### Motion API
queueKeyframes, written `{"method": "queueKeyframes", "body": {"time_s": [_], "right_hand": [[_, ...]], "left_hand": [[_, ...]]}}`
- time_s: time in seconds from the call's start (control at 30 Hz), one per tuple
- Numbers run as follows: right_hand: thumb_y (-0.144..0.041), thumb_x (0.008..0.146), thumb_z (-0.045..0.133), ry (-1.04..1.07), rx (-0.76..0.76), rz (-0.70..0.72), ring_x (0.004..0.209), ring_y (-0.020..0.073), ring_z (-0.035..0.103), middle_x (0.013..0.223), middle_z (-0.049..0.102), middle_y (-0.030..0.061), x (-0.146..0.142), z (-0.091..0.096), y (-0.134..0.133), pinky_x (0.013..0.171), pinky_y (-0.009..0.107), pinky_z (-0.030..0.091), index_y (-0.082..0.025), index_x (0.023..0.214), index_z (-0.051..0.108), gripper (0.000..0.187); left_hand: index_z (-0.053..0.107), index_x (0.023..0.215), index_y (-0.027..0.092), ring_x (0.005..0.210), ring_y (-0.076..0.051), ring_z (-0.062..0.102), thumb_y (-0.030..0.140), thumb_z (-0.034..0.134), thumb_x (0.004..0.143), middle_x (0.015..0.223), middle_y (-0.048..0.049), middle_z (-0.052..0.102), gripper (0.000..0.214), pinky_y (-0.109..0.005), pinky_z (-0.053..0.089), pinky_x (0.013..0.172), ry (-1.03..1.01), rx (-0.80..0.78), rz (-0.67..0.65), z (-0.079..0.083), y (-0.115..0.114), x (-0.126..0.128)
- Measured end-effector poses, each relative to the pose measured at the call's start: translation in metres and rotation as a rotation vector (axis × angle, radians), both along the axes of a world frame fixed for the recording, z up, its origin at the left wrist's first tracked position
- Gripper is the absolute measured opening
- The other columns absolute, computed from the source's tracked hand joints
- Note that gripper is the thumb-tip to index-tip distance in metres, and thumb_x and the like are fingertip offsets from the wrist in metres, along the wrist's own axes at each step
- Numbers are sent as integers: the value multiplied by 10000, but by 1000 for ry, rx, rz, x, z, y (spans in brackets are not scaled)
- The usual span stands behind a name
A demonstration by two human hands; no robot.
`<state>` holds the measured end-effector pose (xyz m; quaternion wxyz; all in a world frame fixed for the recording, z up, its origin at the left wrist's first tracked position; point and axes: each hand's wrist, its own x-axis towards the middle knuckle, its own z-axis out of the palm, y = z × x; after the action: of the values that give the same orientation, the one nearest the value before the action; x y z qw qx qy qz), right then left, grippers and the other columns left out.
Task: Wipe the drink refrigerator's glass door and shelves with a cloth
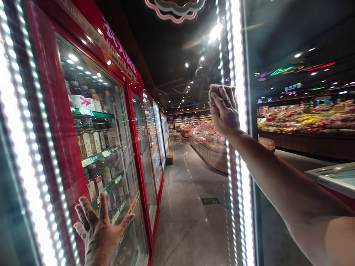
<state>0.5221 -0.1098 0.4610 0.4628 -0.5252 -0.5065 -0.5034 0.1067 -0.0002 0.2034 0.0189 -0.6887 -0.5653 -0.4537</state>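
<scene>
Cloth (215, 88) sits bunched under the right hand (225, 112), pressed against the glass door (184, 184) high up at its right edge, just beside the right light strip (245, 185). Only a pale fold of it shows above the knuckles; the fingers curl over it and hold it to the pane.

Progress on the wipe is hard to judge. The door shows no clear streaks, wet patches or smears, only reflections, so I cannot tell which parts have been gone over. With the cloth at the upper right corner, the middle and lower glass look to me like what remains, but that is a guess from the cloth's position alone.

The right arm is stretched out nearly straight, forearm rising from the lower right of the door to the hand, wrist bent slightly back. The left hand (98, 229) lies flat on the door low down near its left light strip (36, 167), fingers spread wide and thumb out, holding nothing. Its forearm comes up from below with the wrist cocked back, as if bracing the pane.

Through the door, red fridges (141, 154) with bottles (94, 139) run along the left, and produce stands (318, 120) lie beyond its right edge.
</scene>
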Motion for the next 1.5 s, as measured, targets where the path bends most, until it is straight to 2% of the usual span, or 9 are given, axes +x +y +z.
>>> {"method": "queueKeyframes", "body": {"time_s": [0.23, 0.5, 0.63, 0.87, 0.97, 1.07, 1.27, 1.37, 1.5], "right_hand": [[-344, 1057, 415, -147, -57, 23, 1602, 283, 217, 1693, 341, -21, -16, -8, 4, 1286, 633, 233, -350, 1550, 476, 496], [-359, 1074, 392, -129, -60, 10, 1598, 267, 233, 1678, 363, -46, -38, -6, 12, 1290, 632, 224, -388, 1561, 447, 490], [-367, 1069, 428, -234, -145, 1, 1593, 259, 250, 1654, 417, -27, -44, -15, 11, 1304, 577, 226, -358, 1527, 510, 465], [-351, 1066, 422, -108, -67, -26, 1606, 262, 205, 1681, 367, -37, -59, 3, 26, 1297, 601, 213, -373, 1555, 462, 491], [-351, 1074, 408, -196, -138, -6, 1604, 253, 212, 1680, 371, -42, -69, -7, 26, 1309, 585, 199, -378, 1566, 443, 494], [-348, 1070, 422, -243, -168, 5, 1600, 259, 227, 1678, 373, -43, -70, -13, 23, 1308, 596, 198, -385, 1576, 424, 507], [-343, 1059, 429, -137, -94, 2, 1612, 284, 176, 1699, 321, -45, -83, -2, 36, 1291, 650, 194, -391, 1597, 380, 542], [-346, 1064, 430, -218, -147, -2, 1611, 272, 182, 1693, 337, -46, -88, -4, 38, 1312, 612, 161, -386, 1593, 394, 531], [-377, 1074, 418, -235, -165, -14, 1605, 263, 209, 1675, 377, -44, -89, -3, 36, 1314, 607, 162, -380, 1570, 438, 497]], "left_hand": [[-49, 1645, 311, 1566, -485, 164, 642, 736, 778, 1732, -221, 21, 1216, -753, 298, 1141, -1, 14, 13, -4, 6, 0], [-49, 1644, 317, 1585, -483, 60, 621, 745, 778, 1724, -173, -164, 1213, -748, 280, 1159, 21, 101, 35, -7, 8, 2], [-5, 1655, 304, 1576, -493, 101, 643, 720, 792, 1733, -195, -96, 1177, -755, 283, 1146, 22, 70, 26, -6, 8, 0], [194, 1652, 283, 1544, -489, 170, 699, 694, 779, 1720, -195, 79, 1089, -725, 274, 1153, -42, 104, 8, -1, 3, -2], [352, 1600, 256, 1529, -449, 200, 707, 660, 800, 1694, -175, 163, 968, -688, 230, 1200, -95, 227, 4, 20, 6, -9], [438, 1548, 233, 1534, -417, 200, 715, 621, 824, 1690, -148, 190, 889, -628, 185, 1249, -110, 381, -52, 60, 16, -16], [383, 1584, 206, 1556, -472, 76, 635, 688, 850, 1733, -139, 15, 904, -674, 136, 1227, 25, 412, -159, 140, 28, -15], [388, 1579, 174, 1549, -501, 21, 611, 700, 860, 1736, -143, -17, 897, -691, 155, 1209, 42, 400, -192, 153, 23, -11], [372, 1591, 209, 1556, -502, 11, 608, 677, 879, 1743, -122, -21, 871, -728, 148, 1202, 15, 372, -204, 149, 22, -10]]}}
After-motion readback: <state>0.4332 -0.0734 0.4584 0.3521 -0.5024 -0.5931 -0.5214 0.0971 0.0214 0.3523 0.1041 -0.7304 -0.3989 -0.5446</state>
